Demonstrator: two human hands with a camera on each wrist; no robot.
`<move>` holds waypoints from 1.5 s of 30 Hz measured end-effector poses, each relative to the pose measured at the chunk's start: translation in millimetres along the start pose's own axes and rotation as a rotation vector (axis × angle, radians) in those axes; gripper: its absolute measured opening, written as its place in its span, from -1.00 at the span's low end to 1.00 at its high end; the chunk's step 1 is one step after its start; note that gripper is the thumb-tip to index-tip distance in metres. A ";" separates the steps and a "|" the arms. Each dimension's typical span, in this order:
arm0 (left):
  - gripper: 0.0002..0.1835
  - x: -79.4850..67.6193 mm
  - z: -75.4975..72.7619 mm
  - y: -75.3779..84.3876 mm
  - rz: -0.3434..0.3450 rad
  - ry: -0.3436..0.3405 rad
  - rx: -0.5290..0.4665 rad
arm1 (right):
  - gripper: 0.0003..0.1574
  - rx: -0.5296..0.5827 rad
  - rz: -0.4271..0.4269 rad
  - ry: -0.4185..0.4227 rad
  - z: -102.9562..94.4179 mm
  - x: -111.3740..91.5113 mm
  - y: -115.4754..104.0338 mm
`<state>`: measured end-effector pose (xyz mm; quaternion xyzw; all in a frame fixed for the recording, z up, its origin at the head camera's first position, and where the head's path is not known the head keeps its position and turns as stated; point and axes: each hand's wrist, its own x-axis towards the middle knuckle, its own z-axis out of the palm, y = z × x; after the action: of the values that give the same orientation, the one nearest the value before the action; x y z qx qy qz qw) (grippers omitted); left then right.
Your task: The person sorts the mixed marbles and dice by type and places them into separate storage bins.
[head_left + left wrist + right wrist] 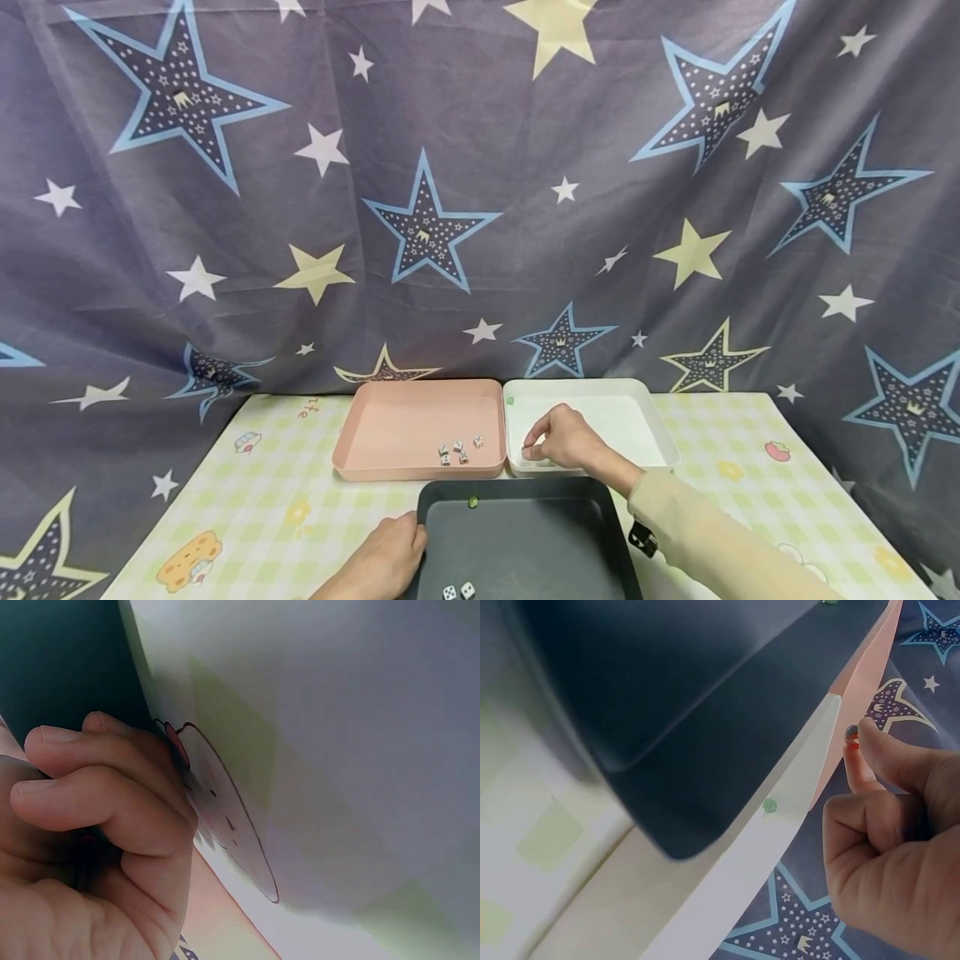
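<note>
My left hand (386, 554) grips the left side of a dark grey tray (525, 487) at the front of the table. In the left wrist view its curled fingers (112, 772) lie against the tray's side. My right hand (566, 437) is over the white tray (615, 417), pinching a small glass marble (852, 736) with orange and dark colours between thumb and index finger. A green marble (511, 401) lies in the white tray's far left corner. Inside the dark tray are another green marble (473, 502) and two white dice (468, 590).
A pink tray (405, 417) with several white dice (458, 447) stands left of the white tray, side by side with it. The checked tablecloth (247, 492) covers the table. Behind hangs a dark curtain (487, 125) with stars.
</note>
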<state>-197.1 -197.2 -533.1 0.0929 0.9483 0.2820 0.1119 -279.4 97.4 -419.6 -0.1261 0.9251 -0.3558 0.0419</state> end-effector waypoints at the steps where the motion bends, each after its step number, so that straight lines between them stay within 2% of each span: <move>1: -0.67 1.3 1.6 -2.6 0.007 0.003 0.002 | -0.84 -0.002 0.001 0.004 -0.1 0.6 0.5; 5: -0.65 4.9 5.1 -8.4 0.013 -0.002 0.004 | -0.84 -0.013 0.011 0.019 0.9 3.9 2.9; 17: -0.68 -3.5 -5.2 6.2 -0.014 -0.005 -0.025 | -0.84 -0.069 0.019 0.053 7.8 18.8 16.8; 24: -0.67 -1.8 -1.1 0.5 0.018 0.014 -0.011 | -0.86 -0.070 0.055 0.075 9.6 29.5 19.7; 27: -0.68 -2.4 -2.6 2.6 0.007 0.005 -0.014 | -0.88 -0.052 0.065 0.093 7.8 31.4 17.9; 33: -0.69 -15.4 -16.9 22.5 0.014 0.001 -0.055 | -0.90 -0.049 0.025 0.109 2.3 24.2 9.3; 34: -0.69 -14.1 -15.7 19.8 0.018 -0.004 -0.061 | -0.90 -0.051 0.016 0.109 1.3 21.6 7.4; 38: -0.70 -22.6 -24.8 32.5 0.034 0.003 -0.088 | -0.90 -0.039 -0.022 0.096 0.1 11.9 -0.1; 40: -0.69 -19.9 -22.7 28.3 0.039 -0.006 -0.089 | -0.90 -0.031 -0.039 0.087 1.5 8.6 -2.3; 41: -0.69 -22.4 -25.2 32.2 0.042 -0.001 -0.087 | -0.90 -0.026 -0.048 0.084 2.4 7.2 -3.2; 45: -0.68 -14.8 -17.3 20.7 0.036 -0.012 -0.074 | -0.89 -0.023 -0.079 0.074 6.0 1.3 -4.5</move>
<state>-185.1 -192.7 -505.1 0.1072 0.9348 0.3183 0.1156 -278.7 90.1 -421.0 -0.1498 0.9242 -0.3511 -0.0079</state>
